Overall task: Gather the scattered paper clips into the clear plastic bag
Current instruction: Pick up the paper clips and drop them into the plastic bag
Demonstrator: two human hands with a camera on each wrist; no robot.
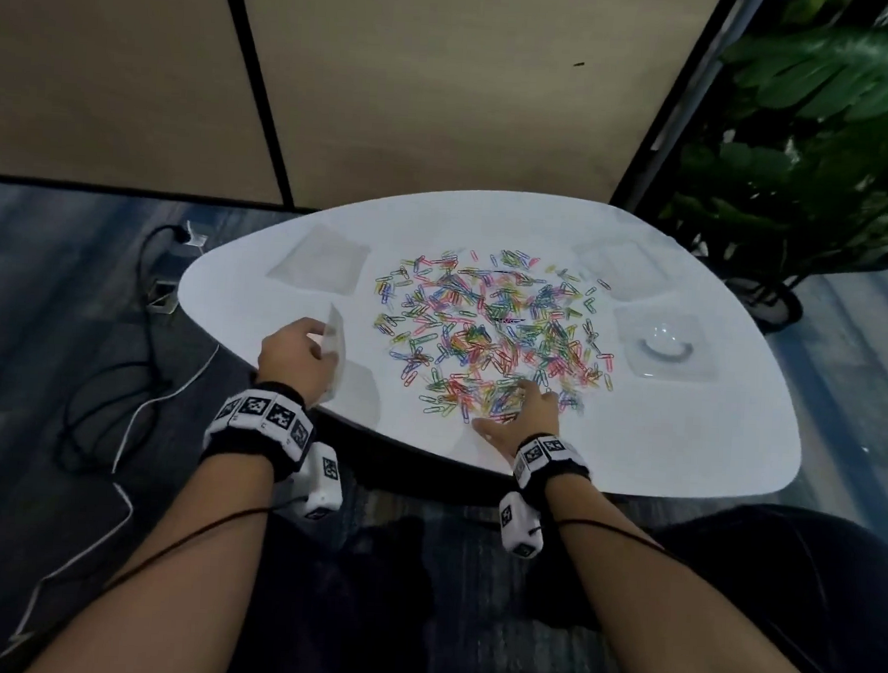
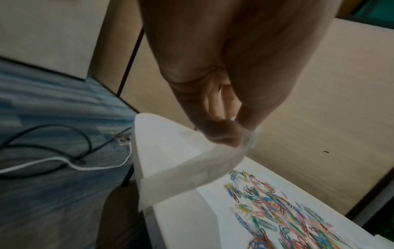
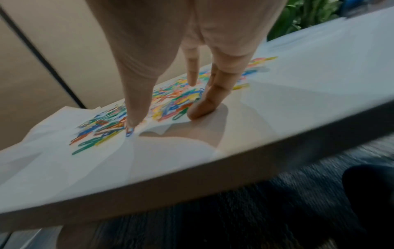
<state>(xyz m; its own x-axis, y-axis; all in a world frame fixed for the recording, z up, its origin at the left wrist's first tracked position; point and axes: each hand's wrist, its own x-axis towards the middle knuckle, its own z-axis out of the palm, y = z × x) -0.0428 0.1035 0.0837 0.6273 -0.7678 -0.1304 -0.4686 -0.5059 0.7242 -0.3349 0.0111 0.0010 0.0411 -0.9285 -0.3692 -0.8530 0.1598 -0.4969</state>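
Several coloured paper clips (image 1: 493, 333) lie scattered across the middle of the white table (image 1: 683, 441). My left hand (image 1: 296, 359) pinches the top edge of a clear plastic bag (image 1: 335, 351) at the table's near left edge; the bag (image 2: 181, 168) hangs down from thumb and fingers (image 2: 224, 133). My right hand (image 1: 525, 412) rests spread and flat on the near edge of the clip pile (image 3: 170, 104), thumb (image 3: 134, 109) and fingers (image 3: 204, 104) touching the table among the clips, holding nothing.
More clear bags lie flat at the far left (image 1: 322, 265) and far right (image 1: 620, 268) of the table. A clear lid or dish (image 1: 662, 345) sits at the right. Cables (image 1: 137, 351) run over the carpet on the left. A plant (image 1: 801, 149) stands beyond the right corner.
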